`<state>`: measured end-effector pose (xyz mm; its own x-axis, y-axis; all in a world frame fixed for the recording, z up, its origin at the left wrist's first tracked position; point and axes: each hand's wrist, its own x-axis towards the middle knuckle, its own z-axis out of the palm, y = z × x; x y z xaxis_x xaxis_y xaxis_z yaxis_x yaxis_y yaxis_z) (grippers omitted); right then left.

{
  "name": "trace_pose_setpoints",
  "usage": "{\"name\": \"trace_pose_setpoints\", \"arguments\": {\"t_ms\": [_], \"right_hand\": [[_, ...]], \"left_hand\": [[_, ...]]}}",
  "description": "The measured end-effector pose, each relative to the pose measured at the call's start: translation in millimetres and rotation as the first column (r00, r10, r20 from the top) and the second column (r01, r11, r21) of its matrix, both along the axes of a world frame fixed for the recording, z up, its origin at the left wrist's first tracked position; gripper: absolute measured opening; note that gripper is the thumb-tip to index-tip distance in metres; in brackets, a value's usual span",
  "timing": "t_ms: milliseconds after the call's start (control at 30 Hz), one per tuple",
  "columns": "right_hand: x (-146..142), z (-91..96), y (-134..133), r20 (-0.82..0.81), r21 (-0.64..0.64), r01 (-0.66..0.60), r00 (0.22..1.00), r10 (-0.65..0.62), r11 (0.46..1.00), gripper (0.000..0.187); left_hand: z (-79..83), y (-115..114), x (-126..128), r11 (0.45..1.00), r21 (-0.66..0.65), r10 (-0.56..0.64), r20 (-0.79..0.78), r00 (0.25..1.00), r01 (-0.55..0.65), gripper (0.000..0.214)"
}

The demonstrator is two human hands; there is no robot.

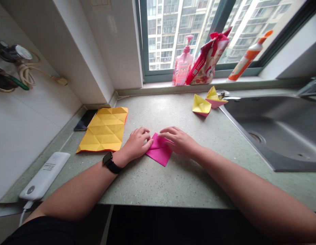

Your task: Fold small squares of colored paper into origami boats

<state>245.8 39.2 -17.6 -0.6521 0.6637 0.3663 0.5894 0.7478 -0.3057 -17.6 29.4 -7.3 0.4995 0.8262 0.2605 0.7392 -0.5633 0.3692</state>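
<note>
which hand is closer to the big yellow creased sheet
Left. The left hand rests on the left edge of the pink paper, just right of the yellow creased sheet but apart from it. The right hand lies on the paper's other side, farther right.

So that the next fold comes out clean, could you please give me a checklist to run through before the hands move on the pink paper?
1. Pink paper lies flat on the counter: ok.
2. Left hand touches the paper's left edge: ok.
3. Right hand rests on its upper right part: ok.
4. Paper edges line up under the fingers: cannot tell, hidden.
5. Paper lies apart from the sink: ok.
6. Yellow sheet lies apart, to the left: ok.
</note>
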Motion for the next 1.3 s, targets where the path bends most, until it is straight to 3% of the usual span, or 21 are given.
{"name": "trace_pose_setpoints", "arguments": {"t_ms": [100,167,367,533,700,1100,1300], "right_hand": [[-0.5,2.2,1.1,0.024,-0.013,-0.082,0.996,0.082,0.997,0.027],[-0.3,1.6,2.4,0.023,-0.030,-0.100,0.995,0.101,0.994,0.026],[1.8,1.1,3.0,0.058,-0.056,-0.047,0.997,0.050,0.997,0.027],[3.3,0.3,1.3,0.098,-0.081,0.057,0.994,-0.049,0.995,0.025],[6.5,-8.9,3.2,0.117,-0.065,0.141,0.984,-0.133,0.988,0.040],[6.8,-8.6,4.3,0.191,-0.084,0.192,0.966,-0.174,0.978,0.042],[7.6,-10.3,4.2,0.185,-0.098,0.189,0.968,-0.169,0.977,0.047]], "left_hand": [[-2.6,-0.5,-1.1,1.000,0.001,0.028,-0.020,0.999,-0.028,0.014],[-3.5,-1.3,-2.2,0.999,0.040,-0.011,-0.020,1.000,0.012,0.019],[1.4,-4.5,-2.5,0.944,0.090,-0.317,-0.014,0.948,0.317,0.028],[2.6,-3.5,-4.8,0.892,0.056,-0.450,0.024,0.893,0.448,0.029],[-2.6,-2.5,-8.1,0.894,0.059,-0.444,-0.015,0.896,0.444,0.037],[-9.9,-7.0,-6.5,0.917,-0.021,-0.395,-0.186,0.900,0.398,0.054],[-6.5,-9.5,-4.9,0.923,0.009,-0.381,-0.127,0.916,0.385,0.044]]}}
